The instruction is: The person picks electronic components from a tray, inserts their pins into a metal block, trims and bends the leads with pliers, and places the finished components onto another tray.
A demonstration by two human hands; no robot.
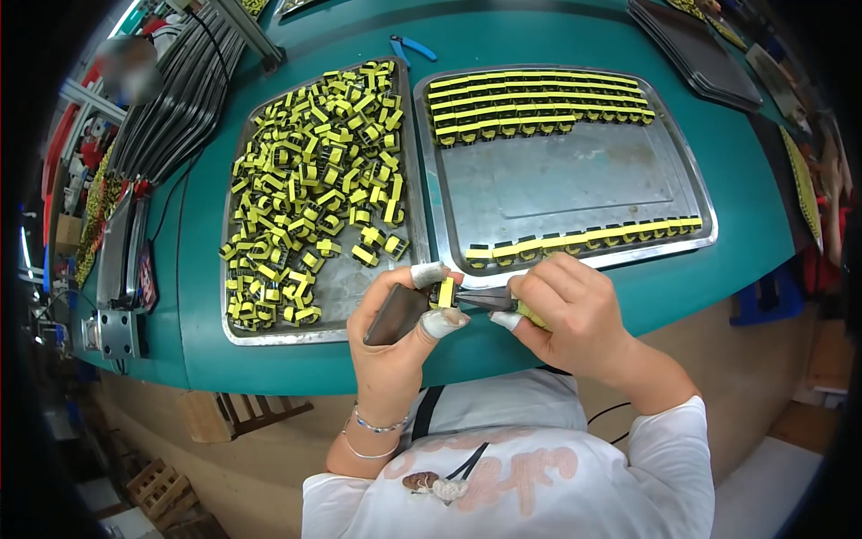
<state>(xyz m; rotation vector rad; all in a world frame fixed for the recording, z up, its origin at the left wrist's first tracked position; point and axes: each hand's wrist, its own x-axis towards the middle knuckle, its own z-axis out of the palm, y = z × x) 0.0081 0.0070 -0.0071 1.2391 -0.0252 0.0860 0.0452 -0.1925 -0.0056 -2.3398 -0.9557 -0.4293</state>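
My left hand [392, 337] is closed, its taped thumb and finger pinching a small transformer [444, 292] wrapped in yellow tape. A dark flat plate [395, 316] also lies in its palm. My right hand [570, 305] is wrapped round a pair of needle-nose pliers [485, 298] with yellow-green grips. The jaws point left and reach the transformer's right side; whether they bite on it I cannot tell. White tape covers the right thumb tip too. Just beyond the hands, a metal tray [575, 184] carries neat rows of similar transformers along its far and near sides.
On the left a second metal tray [346, 310] holds a loose heap of transformers [314, 180]. Blue-handled cutters [415, 48] lie behind the trays on the green table [539, 36]. Stacks of dark trays [184, 99] stand at the far left, with more dark trays [696, 54] at back right.
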